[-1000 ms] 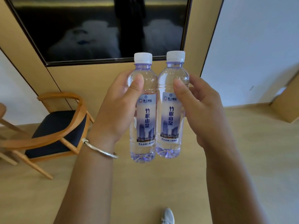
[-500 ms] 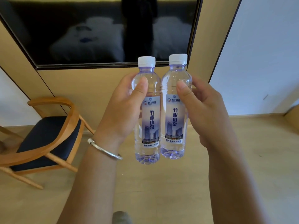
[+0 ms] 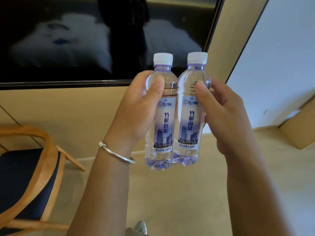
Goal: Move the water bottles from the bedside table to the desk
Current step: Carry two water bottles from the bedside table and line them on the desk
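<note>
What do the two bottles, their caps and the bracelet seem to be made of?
Left bottle and right bottle: probably clear thin plastic with a purple tint; the background shows through, and printed glossy labels wrap them. Caps: white opaque plastic, apparently with ribbed sides. Bracelet: likely polished silver-coloured metal; it glints.

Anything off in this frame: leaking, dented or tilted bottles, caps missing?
Nothing stands out. The left hand holds the left bottle and the right hand the right bottle, both upright, capped, side by side.
</note>
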